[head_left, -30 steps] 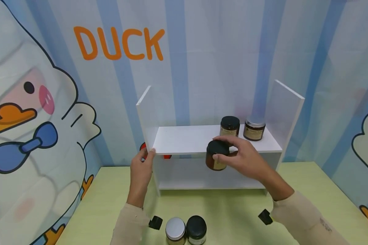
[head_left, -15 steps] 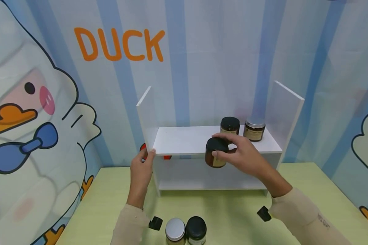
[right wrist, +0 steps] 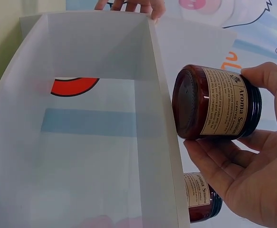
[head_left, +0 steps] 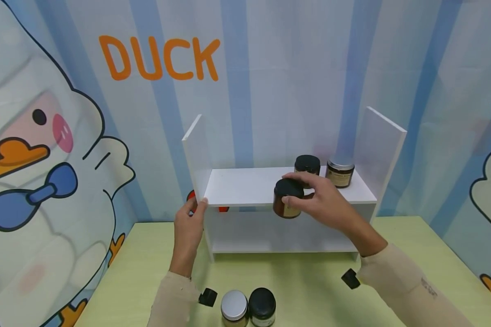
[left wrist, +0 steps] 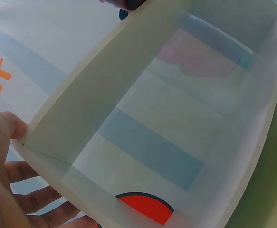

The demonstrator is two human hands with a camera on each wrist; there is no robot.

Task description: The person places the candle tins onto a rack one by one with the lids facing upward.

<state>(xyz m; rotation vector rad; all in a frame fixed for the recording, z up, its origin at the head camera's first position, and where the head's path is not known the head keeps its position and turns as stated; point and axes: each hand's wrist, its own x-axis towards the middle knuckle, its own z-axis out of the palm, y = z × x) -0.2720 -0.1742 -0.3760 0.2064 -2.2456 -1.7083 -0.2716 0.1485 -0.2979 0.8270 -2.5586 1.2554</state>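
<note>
Lifting the amber jar [head_left: 283, 205] a touch higher than a second ago, using the right hand [head_left: 327, 202]. Got it clamped between thumb and fingers, black lid on top, pretty much upright, with a tan scented-candle label showing in the right wrist view. Holding it up in the air by the front edge of the upper board [head_left: 241, 186] of the white shelf [head_left: 278, 234]; can't tell from these angles if touching that edge or just beside it.

Not budging with the left hand [head_left: 189, 231], though: pinching the left side panel [head_left: 195, 159], with the thumb at the front corner and the other fingers round the outside.

Further back on the upper board, a rear black-lidded jar [head_left: 307, 162], partly hidden, and next to it a rear silver-lidded jar [head_left: 339, 175], near the right side panel [head_left: 378, 150]. Down on the yellow-green table [head_left: 151, 259], well in front of the shelf, a front silver-lidded jar [head_left: 234, 306] and a front black-lidded jar [head_left: 263, 305], side by side. Behind everything, a striped blue backdrop [head_left: 294, 68] with DUCK in orange letters [head_left: 159, 59].
</note>
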